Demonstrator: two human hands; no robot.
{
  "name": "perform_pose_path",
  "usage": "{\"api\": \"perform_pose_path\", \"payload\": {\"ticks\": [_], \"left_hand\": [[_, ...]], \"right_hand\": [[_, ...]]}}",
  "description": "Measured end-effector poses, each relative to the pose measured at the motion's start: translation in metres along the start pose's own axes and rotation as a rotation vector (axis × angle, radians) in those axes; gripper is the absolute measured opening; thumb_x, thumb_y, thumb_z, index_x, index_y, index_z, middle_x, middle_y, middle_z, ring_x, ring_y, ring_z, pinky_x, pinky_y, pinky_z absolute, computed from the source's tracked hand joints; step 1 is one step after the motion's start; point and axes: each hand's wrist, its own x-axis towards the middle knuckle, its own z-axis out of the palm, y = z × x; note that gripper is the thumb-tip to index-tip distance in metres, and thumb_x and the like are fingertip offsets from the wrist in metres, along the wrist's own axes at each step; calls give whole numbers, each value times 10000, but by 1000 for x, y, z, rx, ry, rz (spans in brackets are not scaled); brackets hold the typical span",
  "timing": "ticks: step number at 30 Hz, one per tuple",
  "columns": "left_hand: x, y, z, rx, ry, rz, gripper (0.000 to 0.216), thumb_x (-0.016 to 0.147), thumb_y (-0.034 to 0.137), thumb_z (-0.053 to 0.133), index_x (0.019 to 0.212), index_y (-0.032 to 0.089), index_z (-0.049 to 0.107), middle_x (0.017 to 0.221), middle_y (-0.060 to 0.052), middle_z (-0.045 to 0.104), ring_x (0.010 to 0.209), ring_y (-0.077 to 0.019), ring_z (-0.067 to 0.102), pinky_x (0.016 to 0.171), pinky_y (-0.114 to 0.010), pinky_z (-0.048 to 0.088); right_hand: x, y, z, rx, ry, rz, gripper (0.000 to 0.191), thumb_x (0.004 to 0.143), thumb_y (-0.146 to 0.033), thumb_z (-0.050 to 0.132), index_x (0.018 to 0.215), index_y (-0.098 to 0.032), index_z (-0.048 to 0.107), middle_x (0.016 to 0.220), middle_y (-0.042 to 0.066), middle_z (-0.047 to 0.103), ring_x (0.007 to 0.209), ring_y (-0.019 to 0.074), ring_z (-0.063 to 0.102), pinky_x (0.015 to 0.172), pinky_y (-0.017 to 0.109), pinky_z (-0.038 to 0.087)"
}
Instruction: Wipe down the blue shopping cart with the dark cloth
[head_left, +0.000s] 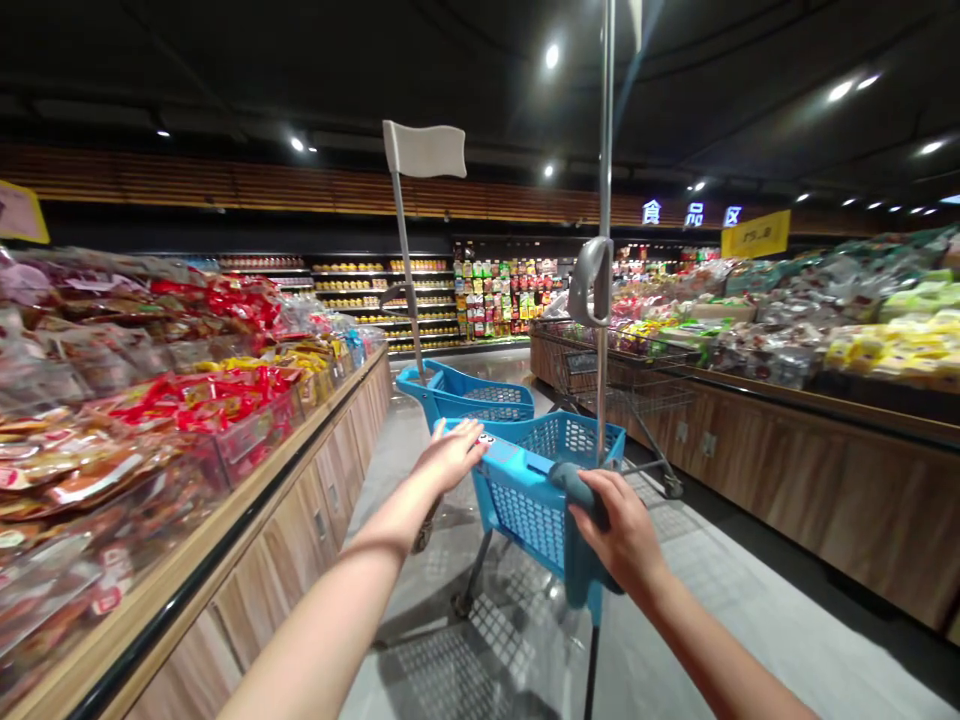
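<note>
A blue plastic shopping cart [517, 500] with a perforated basket stands in front of me. My left hand [454, 455] lies on the left end of its upper rim, fingers stretched out, beside a small round sticker [486, 439]. At the right corner, my right hand [619, 525] is wrapped around a dark grey-blue grip [576, 484]; the fingertips are partly hidden. A metal pole [606, 160] with a grey loop-shaped holder [592, 282] rises from the cart's right side. Just beyond is another blue cart [480, 388] with a pole and a white flag [429, 150].
Packaged food fills a wood-sided display [341, 450] along the left. On the right, a similar counter [787, 470] holds bagged goods, with a wire shopping cart [622, 375] beside it. Stocked shelves [360, 300] line the back wall beyond the grey floor [712, 620].
</note>
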Motion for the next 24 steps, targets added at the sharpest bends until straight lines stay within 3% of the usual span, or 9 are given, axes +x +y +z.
{"api": "perform_pose_path", "payload": {"ticks": [4,8,13,17,21,24], "left_hand": [[8,-20,-2,18,-22,-36,508,990,503,252,1298,244,563,1419,-83,525,1402,-252,354,1162,-571,109],[4,-6,-6,37,19,108,454,987,499,294,1127,268,660,1245,-30,673,1392,-237,373,1181,-526,-6],[-8,32,-27,45,31,302,463,956,556,366,974,242,706,1067,-47,742,1357,-279,422,1174,-543,-5],[-22,38,-34,-5,13,382,455,935,575,413,1128,257,674,1239,-62,672,1393,-289,362,1175,-542,61],[-23,29,-18,-33,12,285,517,933,590,393,1269,262,607,1446,-74,495,1417,-315,310,1151,-574,146],[-18,23,-5,-12,30,204,469,960,549,350,1191,288,663,1412,-41,531,1411,-290,330,1146,-587,160]], "right_hand": [[-5,17,-11,-22,23,-52,355,871,-272,590,1214,-236,505,1102,90,577,1000,241,588,856,408,519],[-9,39,-33,-62,70,4,301,874,-291,560,1166,-219,532,1061,80,593,966,236,592,844,396,505],[-10,66,-69,-147,86,274,294,897,-427,503,1088,-219,587,1007,56,637,920,232,607,823,370,491],[-2,78,-86,-288,38,445,352,925,-483,413,1071,-225,603,1021,56,659,942,250,607,819,379,474],[14,71,-75,-386,18,393,370,951,-459,364,1050,-210,618,1013,73,651,956,248,598,830,369,459],[29,46,-47,-413,-59,284,357,964,-423,368,1017,-209,648,968,81,657,893,234,603,797,351,452]]}}
